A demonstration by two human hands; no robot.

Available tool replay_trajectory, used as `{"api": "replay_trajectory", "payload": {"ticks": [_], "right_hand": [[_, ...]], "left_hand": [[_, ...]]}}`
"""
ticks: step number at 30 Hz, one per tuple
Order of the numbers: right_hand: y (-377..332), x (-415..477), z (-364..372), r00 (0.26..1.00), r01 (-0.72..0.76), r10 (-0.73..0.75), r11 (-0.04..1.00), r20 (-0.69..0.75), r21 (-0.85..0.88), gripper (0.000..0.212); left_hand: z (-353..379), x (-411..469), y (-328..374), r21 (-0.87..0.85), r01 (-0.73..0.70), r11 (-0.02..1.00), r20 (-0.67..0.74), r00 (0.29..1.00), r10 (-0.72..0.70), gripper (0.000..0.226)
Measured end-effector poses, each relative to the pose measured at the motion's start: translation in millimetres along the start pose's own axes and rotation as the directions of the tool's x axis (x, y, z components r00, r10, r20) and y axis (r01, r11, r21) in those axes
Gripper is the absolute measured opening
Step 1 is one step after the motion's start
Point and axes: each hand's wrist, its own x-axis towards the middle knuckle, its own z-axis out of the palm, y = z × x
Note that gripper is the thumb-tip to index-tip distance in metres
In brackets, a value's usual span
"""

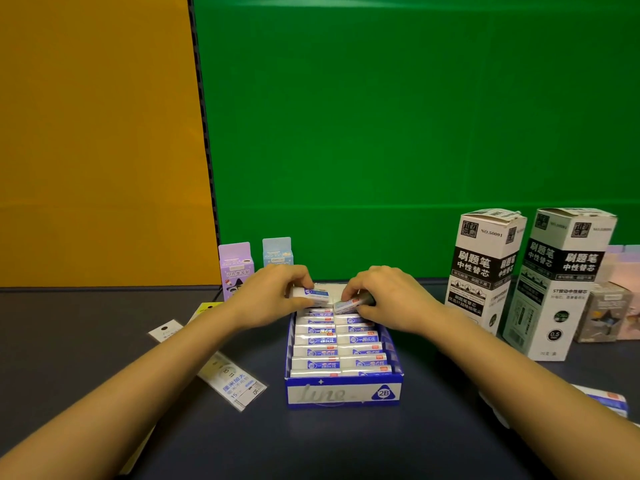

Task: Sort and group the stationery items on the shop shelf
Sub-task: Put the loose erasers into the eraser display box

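Dark grey shelf surface [104, 327], backed by a green panel [415, 116] on the right and an orange panel [97, 133] on the left, with a black seam between them.

Left hand [273, 296]: closed around a wrapped eraser [313, 296], white with a blue-and-white sleeve, held above the far end of the box. Its long axis runs left to right, roughly level.

Right hand [388, 299]: fingers pinched on a second wrapped eraser [346, 305] of the same kind, its long axis also left to right, with the left end tilted slightly downward toward the box. The two held erasers nearly meet end to end; whether they touch cannot be told.

Directly beneath both hands: an open blue-and-white display box [343, 393], front wall marked "2B", its long axis running away from the viewer. It holds boxed erasers [341, 351] in two columns, each lying crosswise, long axis left to right, labels facing up. The far rows are hidden by the hands.

Left of the box: a packaged ruler [235, 382] lies flat on a diagonal under the left forearm; a small hang card [166, 330] lies further left. Behind the left hand stand a purple carton [235, 268] and a blue carton [277, 252], both upright.

Right of the box: two tall black-and-white refill cartons [485, 271] [561, 285], upright and side by side, with pale packages [609, 306] beyond them. At the lower right edge, a loose blue-and-white packet [604, 401] lies on the surface beyond the right forearm.
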Motion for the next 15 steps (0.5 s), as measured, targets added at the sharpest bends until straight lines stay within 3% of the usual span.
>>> {"api": "replay_trajectory", "payload": {"ticks": [5, 15], "right_hand": [[0.8, -2.8, 3.4, 1.000, -0.024, 0.023, 0.998, 0.007, 0.063, 0.027], [-3.0, -7.5, -2.5, 0.999, -0.038, 0.038, 0.999, 0.032, -0.021, 0.024]], "left_hand": [[-1.5, 0.7, 0.7, -0.052, 0.019, 0.998, 0.008, 1.000, -0.019, 0.013], [4.4, 0.9, 2.0, -0.149, 0.088, 0.985, 0.060, 0.995, -0.080, 0.018]]}}
